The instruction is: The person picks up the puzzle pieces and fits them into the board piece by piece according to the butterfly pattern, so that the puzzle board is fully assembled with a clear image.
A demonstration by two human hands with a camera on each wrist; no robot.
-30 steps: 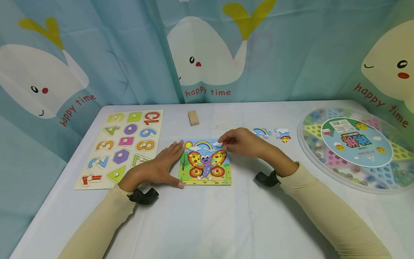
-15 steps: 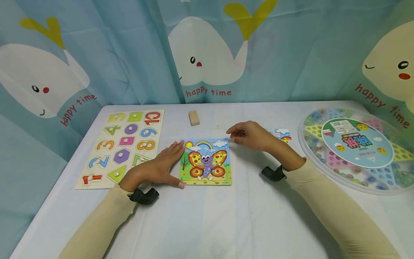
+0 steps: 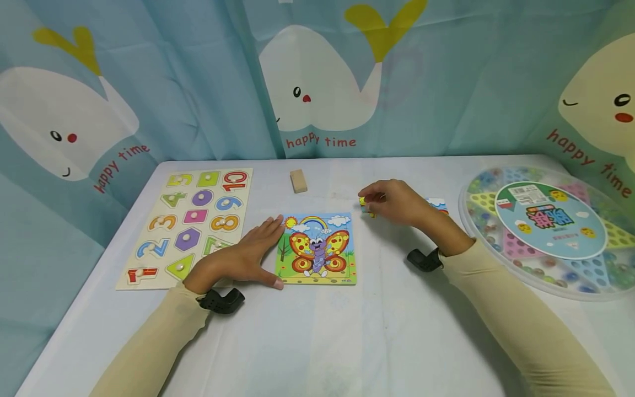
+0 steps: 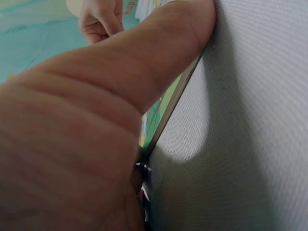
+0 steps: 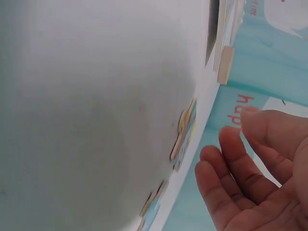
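A square butterfly jigsaw puzzle lies in the middle of the table. Along its left edge rests my left hand, fingers stretched out, thumb at the lower left corner. In the left wrist view its thumb lies by the puzzle board's edge. My right hand hovers right of the puzzle, above a loose yellow-and-blue jigsaw piece that it partly hides. In the right wrist view the right hand holds nothing, its fingers loosely bent, apart from the loose piece.
Another jigsaw piece shows behind the right wrist. A number-and-shape peg board lies on the left. At the back stands a small wooden block. A large round marble game case fills the right side.
My right hand has let go of a white knob or piece at the puzzle's upper right and moved right and back, over the loose pieces. My left hand stays in place.
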